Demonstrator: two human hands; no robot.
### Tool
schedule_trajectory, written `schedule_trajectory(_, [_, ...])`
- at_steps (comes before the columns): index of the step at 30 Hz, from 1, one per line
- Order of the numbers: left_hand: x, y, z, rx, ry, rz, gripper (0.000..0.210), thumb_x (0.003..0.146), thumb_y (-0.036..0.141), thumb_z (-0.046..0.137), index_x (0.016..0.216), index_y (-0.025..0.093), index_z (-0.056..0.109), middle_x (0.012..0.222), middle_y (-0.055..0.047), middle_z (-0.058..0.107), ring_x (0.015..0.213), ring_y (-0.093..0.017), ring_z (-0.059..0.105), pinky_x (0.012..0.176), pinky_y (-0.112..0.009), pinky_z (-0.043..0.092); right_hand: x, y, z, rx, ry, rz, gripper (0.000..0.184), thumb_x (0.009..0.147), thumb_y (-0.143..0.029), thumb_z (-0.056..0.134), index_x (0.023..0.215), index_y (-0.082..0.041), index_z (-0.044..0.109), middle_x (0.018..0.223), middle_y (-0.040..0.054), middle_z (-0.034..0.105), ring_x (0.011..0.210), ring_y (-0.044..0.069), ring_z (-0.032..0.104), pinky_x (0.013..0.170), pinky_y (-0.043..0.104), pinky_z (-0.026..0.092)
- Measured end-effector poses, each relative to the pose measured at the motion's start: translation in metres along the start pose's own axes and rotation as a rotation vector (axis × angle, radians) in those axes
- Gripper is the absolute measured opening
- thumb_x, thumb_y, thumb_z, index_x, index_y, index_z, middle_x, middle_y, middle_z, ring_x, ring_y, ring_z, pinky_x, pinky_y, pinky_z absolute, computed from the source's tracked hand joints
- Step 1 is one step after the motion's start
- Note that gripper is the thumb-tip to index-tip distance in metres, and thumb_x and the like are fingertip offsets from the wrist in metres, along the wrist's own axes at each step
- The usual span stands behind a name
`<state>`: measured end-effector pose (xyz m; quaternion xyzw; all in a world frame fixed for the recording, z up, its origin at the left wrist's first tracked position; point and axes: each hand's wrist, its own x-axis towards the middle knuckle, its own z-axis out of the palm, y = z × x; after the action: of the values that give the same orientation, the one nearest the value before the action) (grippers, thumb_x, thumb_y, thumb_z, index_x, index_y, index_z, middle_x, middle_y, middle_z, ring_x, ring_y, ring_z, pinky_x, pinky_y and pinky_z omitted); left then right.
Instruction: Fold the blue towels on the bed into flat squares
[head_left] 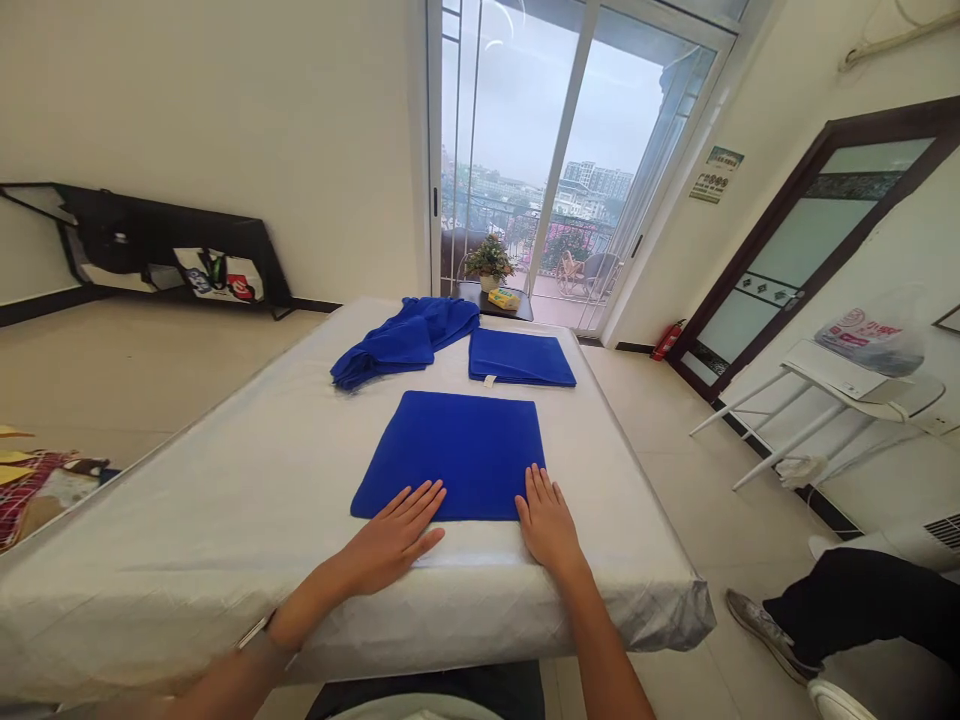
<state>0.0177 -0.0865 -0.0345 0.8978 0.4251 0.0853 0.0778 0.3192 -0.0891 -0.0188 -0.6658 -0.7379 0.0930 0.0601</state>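
A flat, folded blue cloth lies near the front edge of the covered table. My left hand rests palm down at its near left edge, fingers stretched out onto the fabric. At the near right corner my right hand lies flat, its fingertips on the cloth's edge. Further back sits a second folded blue cloth with a small white tag on its near side. Beside that, to the left, is a loose, bunched blue cloth.
A small dark table with a potted plant and a yellow packet stands beyond the far edge. At right are a white chair with a plastic bag and a seated person's leg. Patterned fabrics lie at left.
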Motion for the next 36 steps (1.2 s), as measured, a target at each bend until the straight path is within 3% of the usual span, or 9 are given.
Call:
schedule_trajectory(6, [-0.02,0.007,-0.006,-0.027,-0.032,-0.037,0.063,0.103,0.055,0.027,0.156,0.031,0.002,0.163,-0.001,0.019,0.149,-0.022,0.026,0.121,-0.042,0.028,0.0,0.0,-0.001,-0.018,-0.005,-0.001,0.063,0.105,-0.046,0.013,0.159,-0.012,0.014,0.165,0.0048,0.011,0.153,0.018,0.008,0.124,0.039,0.011])
schedule_trajectory(14, [-0.043,0.019,0.007,-0.051,0.107,-0.081,0.063,0.1,0.056,0.037,0.156,0.031,0.021,0.159,-0.004,0.032,0.144,-0.027,0.038,0.115,-0.045,0.041,0.002,0.004,-0.009,-0.054,-0.045,-0.022,0.063,0.104,-0.044,0.015,0.158,-0.01,0.02,0.164,0.0062,0.016,0.152,0.02,0.014,0.124,0.04,0.014])
schedule_trajectory(18, [-0.046,0.03,-0.007,-0.101,0.105,-0.05,0.061,0.1,0.055,0.037,0.155,0.033,0.025,0.157,-0.003,0.037,0.142,-0.026,0.042,0.114,-0.044,0.041,0.018,0.002,-0.022,-0.086,-0.032,-0.04,0.063,0.104,-0.044,0.016,0.157,-0.012,0.025,0.163,0.0067,0.021,0.152,0.021,0.016,0.123,0.042,0.014])
schedule_trajectory(21, [-0.015,0.047,-0.028,-0.14,0.1,0.041,0.062,0.101,0.056,0.032,0.157,0.031,0.023,0.159,-0.002,0.034,0.144,-0.024,0.038,0.118,-0.042,0.036,0.04,-0.004,-0.027,-0.098,0.0,-0.046,0.063,0.104,-0.043,0.016,0.157,-0.01,0.024,0.163,0.0088,0.021,0.152,0.022,0.017,0.123,0.043,0.015])
schedule_trajectory(24, [0.044,0.063,-0.039,-0.166,0.085,0.182,0.063,0.101,0.058,0.028,0.157,0.027,0.025,0.16,-0.004,0.032,0.147,-0.021,0.032,0.121,-0.039,0.029,0.059,-0.007,-0.022,-0.11,0.026,-0.009,0.062,0.104,-0.039,0.018,0.157,-0.007,0.023,0.164,0.0117,0.019,0.152,0.023,0.016,0.122,0.043,0.016])
schedule_trajectory(29, [0.135,0.058,-0.017,-0.1,0.108,0.22,0.066,0.103,0.057,0.017,0.156,0.02,0.028,0.159,-0.009,0.034,0.15,-0.021,0.026,0.122,-0.041,0.02,0.066,-0.002,-0.005,-0.13,0.016,-0.006,0.059,0.104,-0.033,0.02,0.157,-0.008,0.024,0.164,0.0115,0.017,0.153,0.022,0.013,0.122,0.041,0.015])
schedule_trajectory(32, [0.148,0.038,0.003,-0.038,0.148,0.132,0.068,0.102,0.057,0.015,0.156,0.019,0.029,0.159,-0.011,0.034,0.15,-0.022,0.025,0.123,-0.043,0.017,0.066,0.001,0.0,-0.108,0.036,0.01,0.061,0.104,-0.036,0.02,0.157,-0.007,0.024,0.164,0.0123,0.02,0.152,0.022,0.015,0.122,0.04,0.015])
schedule_trajectory(36, [0.12,-0.001,0.014,-0.012,0.173,-0.023,0.072,0.1,0.063,0.018,0.156,0.02,0.029,0.16,-0.01,0.032,0.151,-0.025,0.024,0.123,-0.045,0.016,0.067,-0.001,0.001,-0.072,0.054,0.021,0.063,0.105,-0.04,0.018,0.157,-0.007,0.022,0.164,0.011,0.02,0.152,0.022,0.016,0.123,0.04,0.014])
